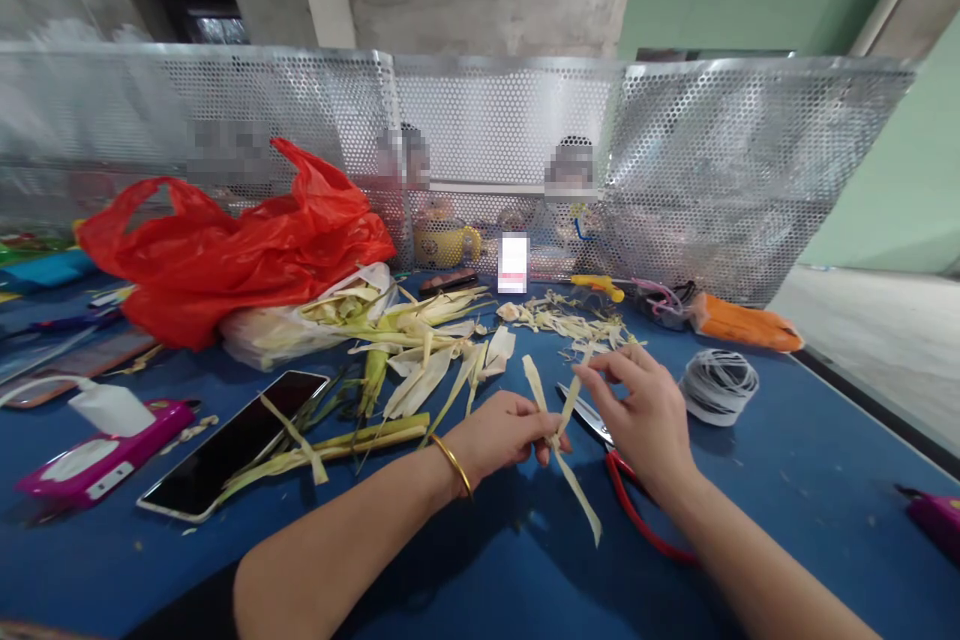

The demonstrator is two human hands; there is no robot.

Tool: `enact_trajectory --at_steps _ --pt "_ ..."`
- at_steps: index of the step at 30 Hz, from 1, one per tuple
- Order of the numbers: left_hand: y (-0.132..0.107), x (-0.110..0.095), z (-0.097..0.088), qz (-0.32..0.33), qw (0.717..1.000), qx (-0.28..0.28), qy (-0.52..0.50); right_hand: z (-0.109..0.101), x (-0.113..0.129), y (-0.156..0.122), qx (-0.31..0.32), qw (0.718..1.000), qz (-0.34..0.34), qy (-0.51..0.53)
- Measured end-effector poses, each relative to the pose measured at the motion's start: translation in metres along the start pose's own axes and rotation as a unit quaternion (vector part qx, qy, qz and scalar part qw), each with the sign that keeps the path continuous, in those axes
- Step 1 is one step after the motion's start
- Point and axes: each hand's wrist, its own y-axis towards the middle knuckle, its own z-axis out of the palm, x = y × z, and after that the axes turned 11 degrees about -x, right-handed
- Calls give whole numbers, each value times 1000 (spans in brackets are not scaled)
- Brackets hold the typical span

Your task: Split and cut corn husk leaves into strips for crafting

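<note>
Pale corn husk strips (pixel 577 497) cross each other between my hands, above the blue table. My left hand (pixel 517 428), with a gold bangle (pixel 451 465) at its wrist, pinches them where they cross. The fingertips of my right hand (pixel 637 405) are closed on the upper end of one strip. Under the right hand lies a pair of scissors with red handles (pixel 637 515), its blades partly uncovered and pointing up and left. Loose corn husks (pixel 424 380) are heaped beyond my left hand, and shredded husk pieces (pixel 570 320) lie behind the right one.
A black-screened phone (pixel 236 440) and a magenta power strip (pixel 112 455) with a white plug lie left. Behind them sits a red plastic bag (pixel 255 240). A white string ball (pixel 720 387) and an orange packet (pixel 746 322) are right. A perforated metal screen (pixel 510 140) stands behind.
</note>
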Motion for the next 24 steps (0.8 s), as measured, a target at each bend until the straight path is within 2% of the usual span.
enact_trajectory --at_steps 3,5,6,8,10,12,15,19,21,24 --pt "0 4 2 21 1000 2 12 -1 2 -1 -75 995 -40 -51" --pt "2 8 2 37 999 6 19 -2 3 1 -80 995 -46 -41" --pt "3 9 2 46 999 10 26 -2 3 2 -47 998 -47 -16" --pt "4 11 2 64 997 20 45 0 5 2 83 994 -27 70" --pt "5 13 2 85 994 27 63 4 7 -1 218 959 54 172" --pt "5 14 3 99 992 25 80 9 9 -6 274 915 168 243" --pt "4 16 3 105 989 16 101 16 12 -13 232 884 281 293" --pt "3 15 2 114 989 37 87 20 13 -21 166 876 339 300" --pt "2 15 2 115 990 54 69 22 12 -22 153 896 319 269" --pt "1 12 3 103 992 48 55 20 9 -19 138 944 217 207"
